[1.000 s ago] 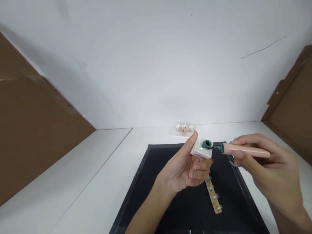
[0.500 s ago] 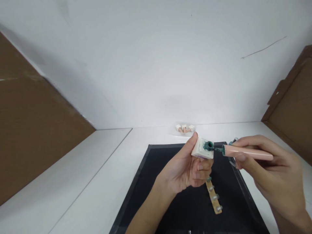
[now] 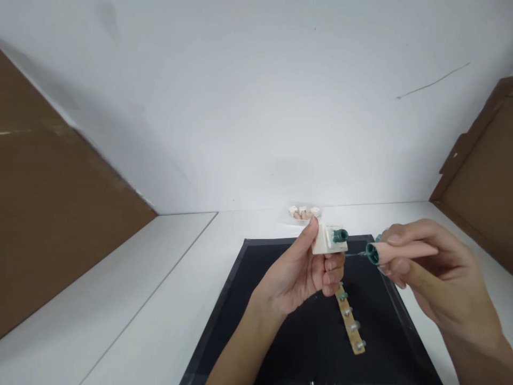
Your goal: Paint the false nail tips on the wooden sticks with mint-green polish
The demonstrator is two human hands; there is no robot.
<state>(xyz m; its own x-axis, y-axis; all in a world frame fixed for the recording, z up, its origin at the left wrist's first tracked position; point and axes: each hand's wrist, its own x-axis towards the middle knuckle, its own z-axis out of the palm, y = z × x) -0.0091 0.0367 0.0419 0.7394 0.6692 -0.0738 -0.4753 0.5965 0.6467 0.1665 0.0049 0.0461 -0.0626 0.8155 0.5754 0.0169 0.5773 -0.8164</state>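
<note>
My left hand (image 3: 298, 270) is closed around a white, square nail polish bottle (image 3: 324, 240). The bottle's dark green neck (image 3: 340, 236) is uncapped and tilts to the right, with smears around its base. In my right hand (image 3: 436, 272) is the pink cap (image 3: 406, 251), pinched between thumb and fingers. Its thin, green-coated brush (image 3: 356, 254) points left, just below the neck and outside the bottle. Something small and bluish (image 3: 379, 238) shows by my right fingertips; I cannot make out what it is.
A wooden strip (image 3: 352, 331) with several small clear and green pieces lies on the black mat (image 3: 304, 342). Behind it, a clear tray (image 3: 303, 216) holds more white bottles with pink caps. Brown cardboard panels (image 3: 60, 203) stand at both sides, before a white wall.
The bottle has moved slightly left and turned, its neck pointing more sideways. The brush has come away from the neck, and the cap has tilted in my right hand.
</note>
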